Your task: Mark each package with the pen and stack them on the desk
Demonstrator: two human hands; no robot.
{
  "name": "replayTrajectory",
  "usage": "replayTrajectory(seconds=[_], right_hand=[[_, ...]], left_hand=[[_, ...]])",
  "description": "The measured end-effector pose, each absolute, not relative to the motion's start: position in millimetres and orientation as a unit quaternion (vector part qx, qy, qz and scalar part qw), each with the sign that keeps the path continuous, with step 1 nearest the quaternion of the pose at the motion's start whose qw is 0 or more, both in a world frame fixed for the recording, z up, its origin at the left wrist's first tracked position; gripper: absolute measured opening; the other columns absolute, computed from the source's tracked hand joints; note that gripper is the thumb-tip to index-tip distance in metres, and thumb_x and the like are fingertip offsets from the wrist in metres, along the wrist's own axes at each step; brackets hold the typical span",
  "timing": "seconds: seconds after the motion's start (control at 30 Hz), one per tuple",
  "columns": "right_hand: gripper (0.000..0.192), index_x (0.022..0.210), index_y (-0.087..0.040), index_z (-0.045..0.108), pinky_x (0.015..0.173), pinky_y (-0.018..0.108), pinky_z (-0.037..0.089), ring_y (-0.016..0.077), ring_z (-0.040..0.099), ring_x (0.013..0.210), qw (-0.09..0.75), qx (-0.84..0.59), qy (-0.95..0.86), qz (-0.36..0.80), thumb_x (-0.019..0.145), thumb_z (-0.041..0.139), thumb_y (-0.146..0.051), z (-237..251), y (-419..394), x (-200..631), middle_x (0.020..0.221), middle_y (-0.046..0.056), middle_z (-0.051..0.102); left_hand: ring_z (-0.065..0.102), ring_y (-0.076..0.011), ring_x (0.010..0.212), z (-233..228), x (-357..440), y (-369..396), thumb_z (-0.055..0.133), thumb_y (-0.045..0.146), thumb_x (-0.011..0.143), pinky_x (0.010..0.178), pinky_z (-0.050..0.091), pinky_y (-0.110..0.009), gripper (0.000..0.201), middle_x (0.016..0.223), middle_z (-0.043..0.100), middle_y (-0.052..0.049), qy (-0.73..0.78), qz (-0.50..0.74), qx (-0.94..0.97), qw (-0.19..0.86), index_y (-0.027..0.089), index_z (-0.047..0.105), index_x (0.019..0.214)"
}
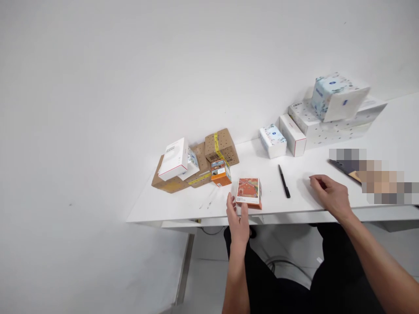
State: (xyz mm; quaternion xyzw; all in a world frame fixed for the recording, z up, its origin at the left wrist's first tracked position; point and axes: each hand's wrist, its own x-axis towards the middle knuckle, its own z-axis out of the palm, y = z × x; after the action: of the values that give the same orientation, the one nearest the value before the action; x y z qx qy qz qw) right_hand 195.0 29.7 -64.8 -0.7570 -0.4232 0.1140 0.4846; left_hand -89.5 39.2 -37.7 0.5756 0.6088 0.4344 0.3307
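Head view, left hand (238, 219): open, fingers spread, touching the near left edge of the orange picture box (249, 191), gripping nothing.
Orange picture box: flat near the white counter's (183, 205) front edge.
Right hand (329, 196): loosely curled, empty, resting on the counter right of the black pen (284, 181).

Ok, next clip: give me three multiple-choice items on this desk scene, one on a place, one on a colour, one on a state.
1. Where does the slim black pen lie?
A. between the two hands
B. on the cardboard boxes
C. on the floor

2. What colour are the sides of the small picture-topped box by the left hand?
A. green
B. orange
C. black

3. How is the right hand?
A. gripping the pen
B. lifting a tissue box
C. resting on the white table, holding nothing

Key: A, pen lies on the table between both hands; B, orange edge shows; C, fingers rest on bare tabletop.
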Motion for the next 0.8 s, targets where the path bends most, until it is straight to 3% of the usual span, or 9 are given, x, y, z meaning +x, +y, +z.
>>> replayTrajectory(seconds=[0.13, 0.2, 0.37, 0.57, 0.7, 0.8], right_hand=[[0.026, 0.075, -0.021, 0.065, 0.064, 0.034, 0.046, 0.0217, 0.06, 0.062, 0.482, -0.758, -0.424, 0.111, 0.072, 0.051, -0.044, -66.6, 29.8, 197.0, 0.066, 0.006, 0.066], [0.026, 0.075, -0.021, 0.065, 0.064, 0.032, 0.046, 0.0208, 0.06, 0.062, 0.485, -0.757, -0.424, 0.107, 0.073, 0.052, -0.043, -67.3, 29.9, 197.6, 0.066, 0.006, 0.066], [0.027, 0.076, -0.021, 0.065, 0.064, 0.033, 0.046, 0.0204, 0.059, 0.061, 0.491, -0.752, -0.424, 0.117, 0.073, 0.051, -0.044, -65.3, 29.5, 196.8, 0.065, 0.005, 0.065], [0.025, 0.074, -0.021, 0.064, 0.064, 0.034, 0.045, 0.0214, 0.058, 0.061, 0.499, -0.751, -0.416, 0.117, 0.074, 0.052, -0.043, -63.6, 28.9, 195.7, 0.064, 0.005, 0.065], [0.026, 0.074, -0.022, 0.064, 0.064, 0.033, 0.045, 0.0201, 0.058, 0.06, 0.5, -0.752, -0.413, 0.119, 0.074, 0.052, -0.044, -65.6, 29.4, 196.0, 0.063, 0.004, 0.064], [0.026, 0.074, -0.021, 0.064, 0.064, 0.034, 0.045, 0.0211, 0.058, 0.062, 0.5, -0.753, -0.41, 0.125, 0.073, 0.052, -0.044, -65.1, 28.9, 196.5, 0.064, 0.004, 0.065]], left_hand=[[0.034, -0.0297, 0.136, -41.0, -74.5, 28.6, 0.073, 0.04, 0.07, 0.107, 0.036, -0.045, 0.092, 0.145, 0.029, -0.016, 0.614, 0.412, 0.633, 0.23, 0.024, 0.022, 0.144], [0.032, -0.0325, 0.135, -45.8, -63.4, 27.3, 0.077, 0.036, 0.065, 0.105, 0.039, -0.048, 0.096, 0.143, 0.028, -0.017, 0.623, 0.397, 0.65, 0.18, 0.025, 0.023, 0.143], [0.038, -0.03, 0.131, -51.0, -51.6, 33.5, 0.068, 0.023, 0.072, 0.103, 0.041, -0.047, 0.081, 0.133, 0.036, -0.017, 0.607, 0.434, 0.655, 0.114, 0.021, 0.025, 0.14], [0.045, -0.0294, 0.124, -26.5, -65.1, 41.7, 0.068, 0.028, 0.071, 0.101, 0.042, -0.046, 0.08, 0.132, 0.045, -0.017, 0.584, 0.467, 0.663, 0.03, 0.02, 0.026, 0.139], [0.046, -0.0297, 0.122, -19.0, -64.9, 49.0, 0.065, 0.029, 0.074, 0.102, 0.039, -0.049, 0.062, 0.126, 0.05, -0.016, 0.569, 0.429, 0.701, 0.0, 0.019, 0.039, 0.13], [0.041, -0.0325, 0.125, -22.8, -61.3, 51.4, 0.065, 0.031, 0.075, 0.103, 0.037, -0.052, 0.05, 0.129, 0.043, -0.017, 0.585, 0.398, 0.706, -0.007, 0.019, 0.05, 0.121]])
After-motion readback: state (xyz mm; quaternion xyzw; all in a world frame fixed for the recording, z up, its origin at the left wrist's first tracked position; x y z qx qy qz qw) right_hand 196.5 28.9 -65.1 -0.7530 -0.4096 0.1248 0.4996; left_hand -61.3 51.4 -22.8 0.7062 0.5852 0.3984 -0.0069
